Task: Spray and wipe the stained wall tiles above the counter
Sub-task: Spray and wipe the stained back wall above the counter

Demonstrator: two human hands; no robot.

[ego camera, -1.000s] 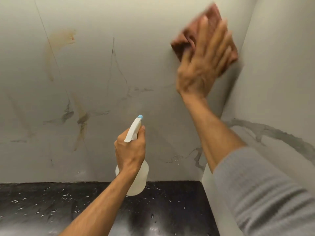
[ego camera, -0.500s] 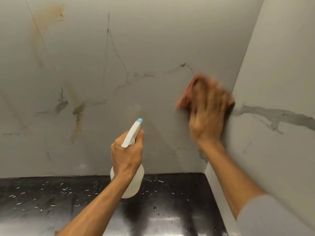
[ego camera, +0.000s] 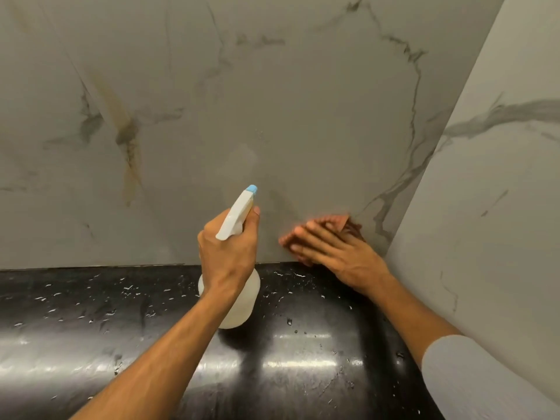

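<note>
My left hand (ego camera: 225,253) grips a translucent spray bottle (ego camera: 235,307) with a white trigger head and blue nozzle (ego camera: 252,189) aimed at the marble-look wall tiles (ego camera: 272,101). My right hand (ego camera: 336,250) lies flat against the tiles just above the counter, near the corner, pressing a reddish-brown cloth (ego camera: 351,227) that is mostly hidden under the fingers. A brown drip stain (ego camera: 128,150) runs down the tiles at the left. A faint wet patch (ego camera: 245,156) shows on the tile above the nozzle.
A glossy black countertop (ego camera: 121,328) dotted with water droplets runs along the bottom. A side wall (ego camera: 491,207) of the same veined tile meets the back wall at the right, forming a tight corner beside my right hand.
My right hand has swept the cloth down the wall from high near the corner to just above the counter. The left hand keeps holding the bottle in about the same place.
</note>
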